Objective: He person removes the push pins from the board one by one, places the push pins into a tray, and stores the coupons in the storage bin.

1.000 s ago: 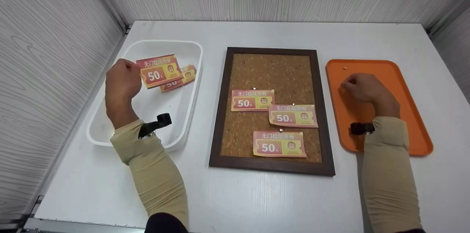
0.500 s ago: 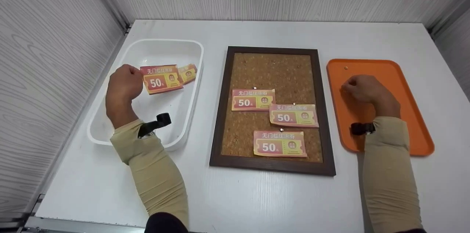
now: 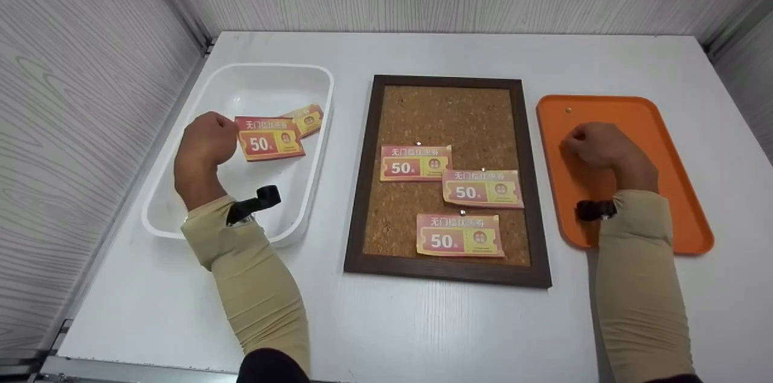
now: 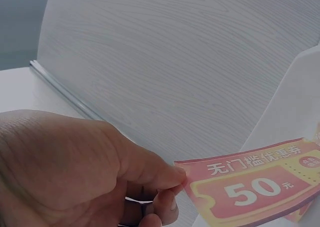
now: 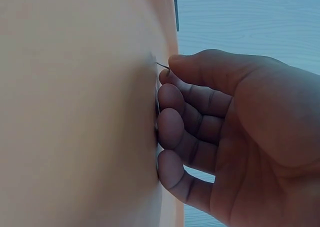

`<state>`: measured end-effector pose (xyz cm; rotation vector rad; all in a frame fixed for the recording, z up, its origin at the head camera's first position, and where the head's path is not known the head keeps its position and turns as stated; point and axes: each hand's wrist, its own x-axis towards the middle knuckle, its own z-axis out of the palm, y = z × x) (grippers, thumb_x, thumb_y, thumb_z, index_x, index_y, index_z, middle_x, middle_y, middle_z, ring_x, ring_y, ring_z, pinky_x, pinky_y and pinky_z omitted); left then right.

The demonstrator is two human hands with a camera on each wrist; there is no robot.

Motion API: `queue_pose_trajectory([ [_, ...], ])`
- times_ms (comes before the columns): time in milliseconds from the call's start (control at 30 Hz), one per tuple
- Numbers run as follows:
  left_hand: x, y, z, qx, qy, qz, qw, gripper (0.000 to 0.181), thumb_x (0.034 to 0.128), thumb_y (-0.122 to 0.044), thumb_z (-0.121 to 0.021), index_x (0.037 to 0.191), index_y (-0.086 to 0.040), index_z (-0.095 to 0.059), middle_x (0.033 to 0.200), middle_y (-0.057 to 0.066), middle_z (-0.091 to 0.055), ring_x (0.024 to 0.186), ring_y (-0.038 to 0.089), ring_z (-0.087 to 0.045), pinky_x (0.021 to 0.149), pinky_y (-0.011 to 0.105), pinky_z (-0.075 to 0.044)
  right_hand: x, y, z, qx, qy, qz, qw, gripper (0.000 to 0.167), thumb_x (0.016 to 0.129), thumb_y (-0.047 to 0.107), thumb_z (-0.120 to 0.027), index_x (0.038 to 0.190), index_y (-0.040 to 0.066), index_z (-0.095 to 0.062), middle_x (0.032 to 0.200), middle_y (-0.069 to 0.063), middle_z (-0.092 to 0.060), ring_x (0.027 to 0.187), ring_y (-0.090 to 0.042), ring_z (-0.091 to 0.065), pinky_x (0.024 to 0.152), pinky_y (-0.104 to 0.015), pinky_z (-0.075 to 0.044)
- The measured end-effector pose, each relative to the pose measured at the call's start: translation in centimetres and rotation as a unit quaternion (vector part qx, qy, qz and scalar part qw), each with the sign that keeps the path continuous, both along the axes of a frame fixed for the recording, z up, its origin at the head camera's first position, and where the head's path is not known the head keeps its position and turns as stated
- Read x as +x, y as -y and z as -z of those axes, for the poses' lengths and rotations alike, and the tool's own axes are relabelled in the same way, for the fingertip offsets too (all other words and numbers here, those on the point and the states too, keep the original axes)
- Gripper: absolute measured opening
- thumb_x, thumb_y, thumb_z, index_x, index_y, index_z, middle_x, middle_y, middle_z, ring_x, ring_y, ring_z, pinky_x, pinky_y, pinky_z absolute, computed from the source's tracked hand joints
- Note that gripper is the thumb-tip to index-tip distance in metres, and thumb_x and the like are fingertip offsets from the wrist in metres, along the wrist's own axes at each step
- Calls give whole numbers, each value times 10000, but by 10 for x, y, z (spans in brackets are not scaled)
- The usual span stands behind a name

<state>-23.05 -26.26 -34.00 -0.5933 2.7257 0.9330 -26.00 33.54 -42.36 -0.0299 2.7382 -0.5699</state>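
Observation:
In the head view, my left hand is over the white bin and pinches the left edge of a red and yellow coupon. The left wrist view shows thumb and index finger on the edge of that coupon. Behind it lies another coupon, partly hidden, in the bin. My right hand is low over the orange tray. In the right wrist view, its thumb and index fingertip pinch a thumbtack, whose thin pin points at the tray; the other fingers are curled close to the tray surface.
Between bin and tray lies a cork board in a dark frame. Three coupons are tacked to its middle and lower part, one of them a coupon near the bottom. A small tack lies at the tray's upper left.
My left hand has moved slightly down and toward the front with the coupon, which now lies flatter and covers a different part of the coupon behind. The right hand looks nearly still.

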Motion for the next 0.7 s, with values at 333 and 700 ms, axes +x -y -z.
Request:
queue_pose_trajectory([
  [333, -2, 3, 3, -180, 321, 252, 9990, 426, 1001, -253, -364, 1284, 42, -483, 1148, 192, -502, 939, 285, -451, 716, 350, -394, 1, -1, 1, -58, 137, 125, 9998, 499, 1009, 348, -412, 1276, -53, -543, 1105, -231, -546, 952, -345, -467, 806, -457, -414],
  [700, -1, 6, 3, -198, 596, 245, 9977, 443, 1006, -267, -365, 1320, 27, -472, 1255, 214, -491, 1016, 309, -449, 795, 388, -418, 3, 1, 1, -122, 271, 294, 9991, 504, 1005, 362, -408, 1299, -29, -529, 1192, -253, -536, 1007, -374, -460, 872, -526, -418],
])
